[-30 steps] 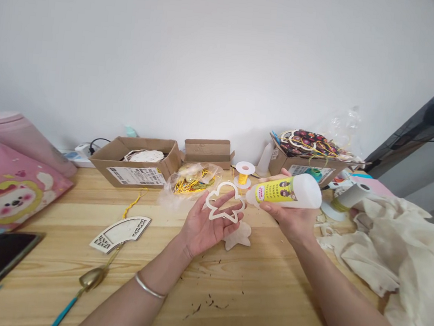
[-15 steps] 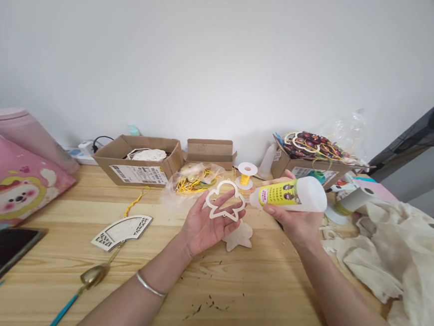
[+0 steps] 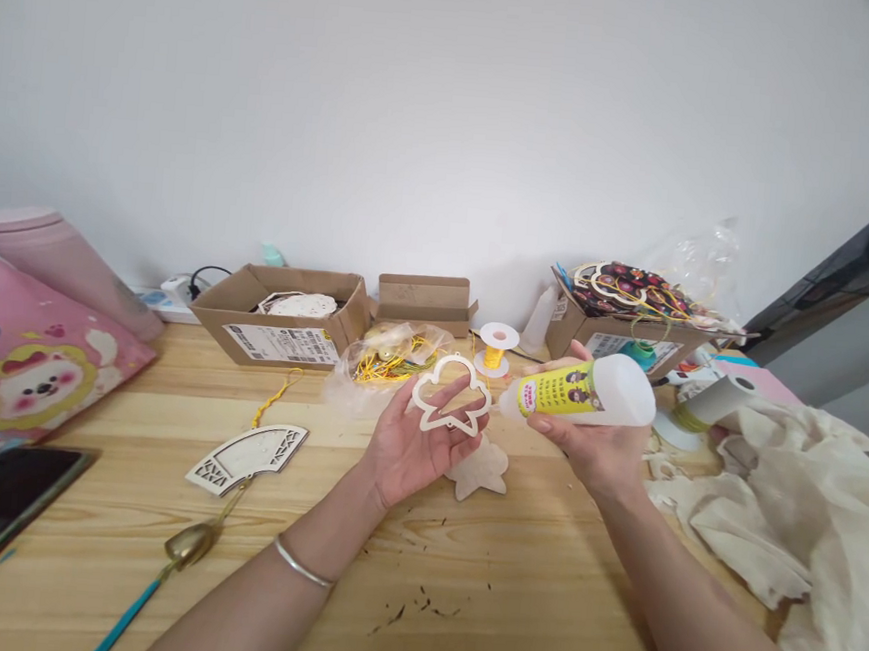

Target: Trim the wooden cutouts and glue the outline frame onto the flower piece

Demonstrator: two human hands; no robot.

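Observation:
My left hand (image 3: 422, 435), palm up, holds a thin wooden flower-shaped frame (image 3: 483, 410) against its fingers. The frame has a cut-out middle and a pointed lower edge. Wrapped around a white glue bottle (image 3: 621, 388) with a yellow label is my right hand (image 3: 605, 449). The bottle lies tilted nearly flat, its narrow end pointing left toward the frame, apart from it. On the table beneath the left fingers rests a pale flower-shaped piece (image 3: 484, 472), partly hidden by the hand.
Cardboard boxes (image 3: 283, 344) stand along the wall, near a spool of yellow thread (image 3: 496, 355) and a bag of cords (image 3: 393, 362). A fan-shaped wooden ornament (image 3: 247, 459), a spoon (image 3: 188, 544) and a phone (image 3: 6, 502) lie left. Cream cloth (image 3: 757, 521) covers the right.
The view has shifted slightly. The frame in my left hand is tipped a little differently, and the bottle stays in my right hand at nearly the same place.

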